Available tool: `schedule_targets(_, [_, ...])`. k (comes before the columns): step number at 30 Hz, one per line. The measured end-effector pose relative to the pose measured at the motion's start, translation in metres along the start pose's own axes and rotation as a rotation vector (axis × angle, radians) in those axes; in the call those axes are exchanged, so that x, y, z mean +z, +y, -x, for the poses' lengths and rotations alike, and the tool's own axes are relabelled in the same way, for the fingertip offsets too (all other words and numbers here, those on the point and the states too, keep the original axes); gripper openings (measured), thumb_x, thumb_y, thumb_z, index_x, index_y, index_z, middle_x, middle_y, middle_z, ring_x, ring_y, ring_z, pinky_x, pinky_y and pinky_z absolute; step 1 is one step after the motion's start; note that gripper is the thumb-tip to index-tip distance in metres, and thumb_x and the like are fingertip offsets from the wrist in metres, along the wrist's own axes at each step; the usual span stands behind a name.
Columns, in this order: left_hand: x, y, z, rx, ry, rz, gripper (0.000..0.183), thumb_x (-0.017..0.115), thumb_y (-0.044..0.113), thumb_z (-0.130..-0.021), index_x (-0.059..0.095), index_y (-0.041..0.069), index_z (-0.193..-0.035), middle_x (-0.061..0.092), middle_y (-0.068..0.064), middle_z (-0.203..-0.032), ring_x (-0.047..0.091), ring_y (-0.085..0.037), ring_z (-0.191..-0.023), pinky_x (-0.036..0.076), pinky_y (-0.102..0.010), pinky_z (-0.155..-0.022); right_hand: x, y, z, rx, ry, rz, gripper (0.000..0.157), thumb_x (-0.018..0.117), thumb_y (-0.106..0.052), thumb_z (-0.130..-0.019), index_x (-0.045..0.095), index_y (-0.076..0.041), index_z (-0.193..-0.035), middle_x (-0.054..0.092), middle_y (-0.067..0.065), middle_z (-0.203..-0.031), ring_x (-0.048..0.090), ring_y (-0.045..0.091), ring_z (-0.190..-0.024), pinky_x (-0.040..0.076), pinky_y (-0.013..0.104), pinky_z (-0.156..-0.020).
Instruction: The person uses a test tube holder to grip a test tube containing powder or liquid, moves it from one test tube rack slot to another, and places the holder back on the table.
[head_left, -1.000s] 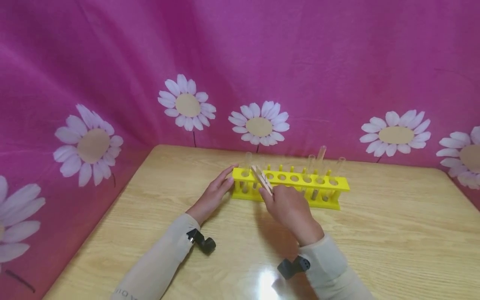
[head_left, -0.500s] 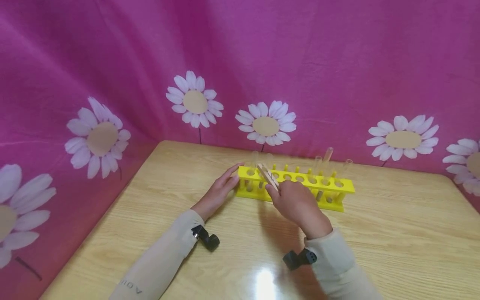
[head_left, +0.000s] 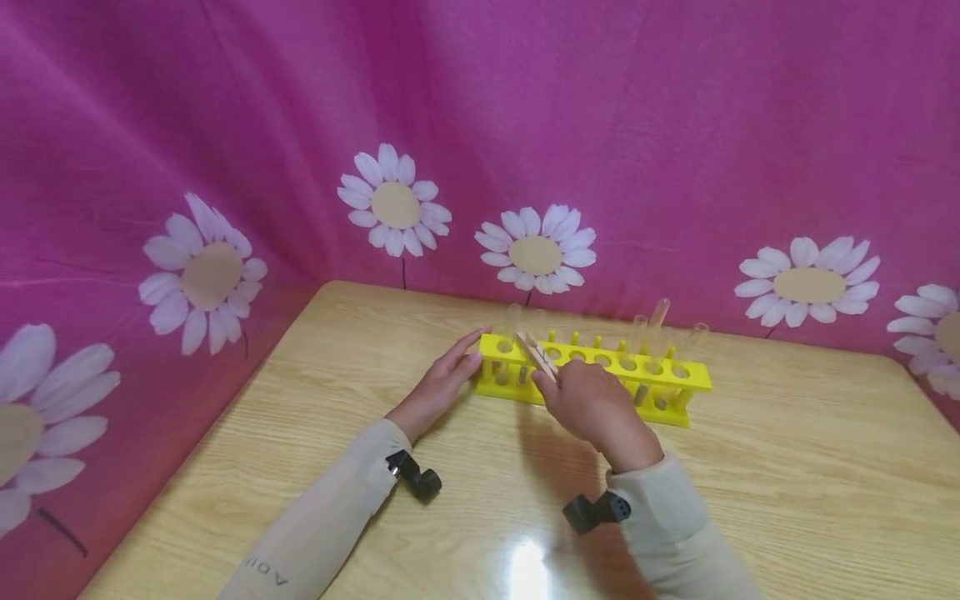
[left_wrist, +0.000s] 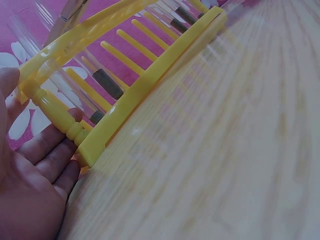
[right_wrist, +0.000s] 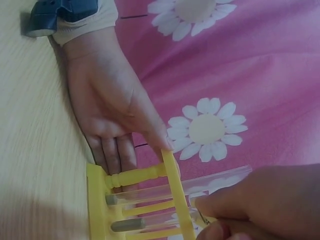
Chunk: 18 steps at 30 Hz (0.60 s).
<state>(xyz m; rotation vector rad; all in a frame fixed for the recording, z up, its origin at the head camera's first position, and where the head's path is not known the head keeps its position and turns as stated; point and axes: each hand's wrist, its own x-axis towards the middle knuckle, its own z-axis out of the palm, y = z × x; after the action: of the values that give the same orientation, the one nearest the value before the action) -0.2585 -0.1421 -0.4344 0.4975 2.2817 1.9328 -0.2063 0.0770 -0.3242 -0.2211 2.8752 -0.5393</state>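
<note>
A yellow test tube rack (head_left: 595,362) stands on the wooden table with several clear test tubes in its holes. My left hand (head_left: 435,387) holds the rack's left end, its thumb at the top board and the other fingers around the end post, as the left wrist view shows. My right hand (head_left: 596,408) grips a wooden clamp (head_left: 537,357) with a metal spring, slanting over the rack's front. The clamp's tips are right by the second test tube (head_left: 539,319) from the left. In the left wrist view, dark grey matter (left_wrist: 107,84) fills that tube's bottom.
Another tube (head_left: 513,318) stands in the leftmost hole. Toward the rack's right end are more tubes, one of them (head_left: 660,312) rising higher than its neighbours. A pink cloth (head_left: 645,125) with white flowers hangs behind and left of the table (head_left: 360,350).
The head view has shifted, so rack and hands appear a little further right. Against the rack, both hands and the clamp have hardly moved; the second tube shows more plainly behind the clamp.
</note>
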Motion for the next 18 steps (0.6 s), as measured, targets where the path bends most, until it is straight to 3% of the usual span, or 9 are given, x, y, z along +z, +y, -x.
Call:
schedule_targets(11, [0.0005, 0.0022, 0.0004, -0.011, 0.003, -0.001, 0.048, 0.044, 0.048, -0.1, 0.036, 0.039, -0.147, 0.037, 0.012, -0.15, 0.044, -0.018, -0.13, 0.026, -0.042, -0.114, -0.0035, -0.0009, -0.0002, 0.0, 0.0, 0.025, 0.047, 0.045, -0.044, -0.1, 0.059, -0.007, -0.076, 0.052, 0.01, -0.073, 0.048, 0.024, -0.064, 0.039, 0.033, -0.051])
schedule_targets(18, [0.0009, 0.0004, 0.0, -0.005, 0.008, 0.003, 0.054, 0.044, 0.047, -0.101, 0.034, 0.029, -0.151, 0.037, 0.009, -0.151, 0.044, -0.02, -0.13, 0.025, -0.044, -0.115, -0.0032, -0.0008, 0.0006, -0.015, 0.014, 0.041, 0.048, 0.044, -0.043, -0.1, 0.058, -0.007, -0.072, 0.051, 0.009, -0.069, 0.046, 0.022, -0.059, 0.038, 0.032, -0.048])
